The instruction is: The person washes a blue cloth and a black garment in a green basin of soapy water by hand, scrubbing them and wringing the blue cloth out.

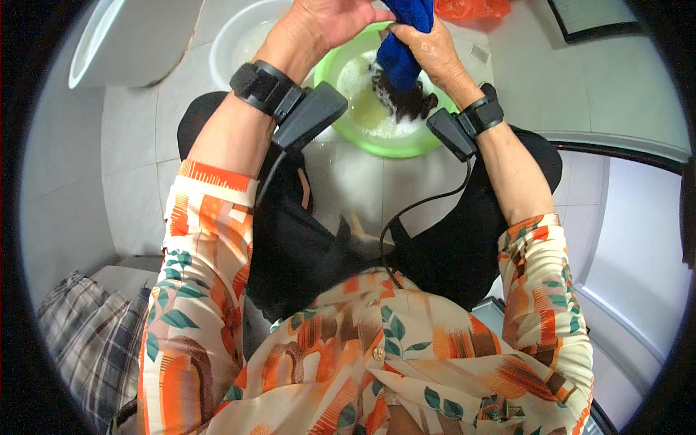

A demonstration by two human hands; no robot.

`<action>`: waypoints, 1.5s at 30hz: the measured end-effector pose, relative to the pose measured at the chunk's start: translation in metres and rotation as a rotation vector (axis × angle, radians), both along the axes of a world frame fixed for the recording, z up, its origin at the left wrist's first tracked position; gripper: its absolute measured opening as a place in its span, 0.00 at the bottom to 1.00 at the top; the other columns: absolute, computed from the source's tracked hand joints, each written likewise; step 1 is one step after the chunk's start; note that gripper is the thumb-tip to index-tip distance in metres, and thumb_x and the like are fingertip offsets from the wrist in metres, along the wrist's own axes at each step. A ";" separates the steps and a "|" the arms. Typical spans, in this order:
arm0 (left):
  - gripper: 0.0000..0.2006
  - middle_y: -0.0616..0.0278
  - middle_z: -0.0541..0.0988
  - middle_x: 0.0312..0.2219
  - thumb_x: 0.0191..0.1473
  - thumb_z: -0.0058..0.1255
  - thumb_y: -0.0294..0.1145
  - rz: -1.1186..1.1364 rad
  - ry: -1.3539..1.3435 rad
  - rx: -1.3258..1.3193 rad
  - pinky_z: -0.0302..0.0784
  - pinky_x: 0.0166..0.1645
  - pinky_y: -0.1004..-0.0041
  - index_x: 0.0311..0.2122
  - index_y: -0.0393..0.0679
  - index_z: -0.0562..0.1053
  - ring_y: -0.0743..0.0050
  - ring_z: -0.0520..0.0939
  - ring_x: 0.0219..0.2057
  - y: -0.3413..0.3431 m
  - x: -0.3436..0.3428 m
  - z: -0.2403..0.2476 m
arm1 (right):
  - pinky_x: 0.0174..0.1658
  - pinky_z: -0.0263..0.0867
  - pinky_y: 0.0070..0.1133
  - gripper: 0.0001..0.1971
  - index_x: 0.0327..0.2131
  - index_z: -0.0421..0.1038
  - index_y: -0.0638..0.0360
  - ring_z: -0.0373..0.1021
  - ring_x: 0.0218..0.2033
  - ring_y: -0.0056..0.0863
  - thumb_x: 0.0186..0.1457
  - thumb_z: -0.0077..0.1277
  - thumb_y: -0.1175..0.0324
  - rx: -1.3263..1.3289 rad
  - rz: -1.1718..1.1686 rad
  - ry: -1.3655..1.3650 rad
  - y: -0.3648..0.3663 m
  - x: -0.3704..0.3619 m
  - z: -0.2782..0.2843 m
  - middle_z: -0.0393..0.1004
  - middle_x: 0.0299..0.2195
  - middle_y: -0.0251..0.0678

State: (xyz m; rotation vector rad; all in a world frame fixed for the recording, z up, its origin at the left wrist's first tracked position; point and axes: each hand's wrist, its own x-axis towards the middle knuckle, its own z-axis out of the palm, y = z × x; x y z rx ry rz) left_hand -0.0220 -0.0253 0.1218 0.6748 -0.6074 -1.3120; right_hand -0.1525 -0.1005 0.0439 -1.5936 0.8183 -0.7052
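Observation:
A wet blue cloth [401, 61] hangs between my hands at the top of the head view, over a green basin [395, 151]. My right hand [433, 52] is closed round its right side, thumb across the front. My left hand [335, 20] is at the cloth's upper left, its thumb against the fabric; its other fingers are partly cut off by the picture's upper edge. Below the blue cloth, a dark wet cloth [407, 100] lies in the basin's sudsy water [366, 116]. Where the two cloths meet, I cannot tell whether they are joined.
A translucent white basin [221, 54] stands left of the green one on the tiled floor [348, 181]. An orange-red plastic bag [471, 9] lies beyond it. Plaid cloth [90, 341] sits at lower left. A black cable [424, 199] runs from my right wrist's device [453, 134].

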 end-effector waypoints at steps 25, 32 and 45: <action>0.22 0.54 0.76 0.35 0.50 0.49 0.39 -0.145 0.051 0.045 0.66 0.50 0.62 0.48 0.39 0.62 0.64 0.71 0.42 -0.011 0.015 -0.012 | 0.27 0.62 0.21 0.11 0.31 0.70 0.64 0.64 0.22 0.18 0.48 0.47 0.66 -0.301 -0.079 0.158 -0.007 0.009 -0.026 0.68 0.20 0.31; 0.23 0.55 0.76 0.35 0.51 0.49 0.40 -0.096 0.041 0.015 0.70 0.47 0.64 0.49 0.40 0.62 0.64 0.73 0.42 -0.009 0.014 -0.010 | 0.27 0.60 0.18 0.10 0.29 0.70 0.63 0.62 0.22 0.16 0.47 0.48 0.66 -0.172 -0.095 0.209 -0.008 0.009 -0.022 0.66 0.20 0.27; 0.18 0.50 0.73 0.37 0.55 0.40 0.35 -0.054 0.171 0.041 0.70 0.48 0.60 0.48 0.35 0.61 0.59 0.74 0.41 -0.012 0.012 -0.005 | 0.36 0.62 0.18 0.18 0.34 0.67 0.60 0.65 0.30 0.17 0.43 0.56 0.58 0.057 0.192 0.211 -0.011 -0.011 -0.019 0.69 0.30 0.28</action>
